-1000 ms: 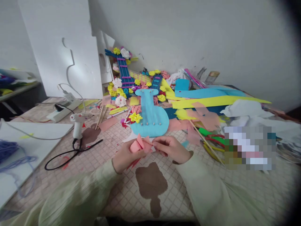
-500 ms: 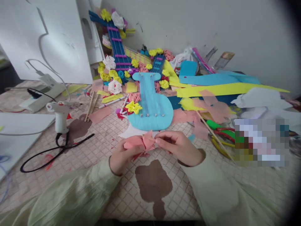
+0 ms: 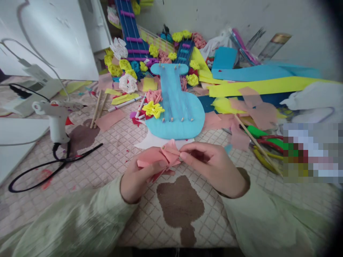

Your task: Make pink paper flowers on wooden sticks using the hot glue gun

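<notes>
Between my two hands is a folded piece of pink crepe paper [image 3: 170, 153], gathered into petal-like points. My left hand [image 3: 139, 175] grips its left side, thumb pressed on top. My right hand [image 3: 214, 166] pinches the right edge of the paper between thumb and fingertips. Just beyond them lies a light-blue guitar-shaped cutout [image 3: 175, 126] with strings and small pegs, partly over a white sheet [image 3: 144, 141]. A yellow paper flower [image 3: 153, 109] and a pink paper flower [image 3: 154, 96] sit against the cutout's left side.
To the left stands a white glue gun [image 3: 57, 121] with a looped black cable, near a power strip [image 3: 34, 94]. Wooden sticks [image 3: 96, 109] and markers [image 3: 127, 103] lie behind. Paper strips [image 3: 249, 85], scissors [image 3: 273, 142] and a stick [image 3: 257, 142] are at the right. Decorated blue guitars [image 3: 135, 46] lean at the back.
The view has tipped down and closer, so the table items appear shifted outward. Both hands still hold the pink paper, its folded points turned slightly.
</notes>
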Motion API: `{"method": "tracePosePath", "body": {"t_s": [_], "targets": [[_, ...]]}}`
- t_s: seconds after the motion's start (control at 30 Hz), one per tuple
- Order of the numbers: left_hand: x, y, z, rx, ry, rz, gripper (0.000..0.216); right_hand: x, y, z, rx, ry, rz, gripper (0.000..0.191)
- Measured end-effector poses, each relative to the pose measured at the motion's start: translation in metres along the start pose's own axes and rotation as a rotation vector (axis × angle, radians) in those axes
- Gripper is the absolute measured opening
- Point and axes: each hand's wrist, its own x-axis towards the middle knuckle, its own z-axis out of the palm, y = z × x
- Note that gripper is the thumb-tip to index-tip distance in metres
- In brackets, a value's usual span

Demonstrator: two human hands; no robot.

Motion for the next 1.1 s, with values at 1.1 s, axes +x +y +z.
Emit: {"method": "tracePosePath", "body": {"t_s": [1.1], "targets": [[-0.002, 0.000, -0.004, 0.236, -0.028, 0.187, 0.018, -0.010, -0.004, 0.011, -0.053, 0.195, -0.160, 0.014]]}}
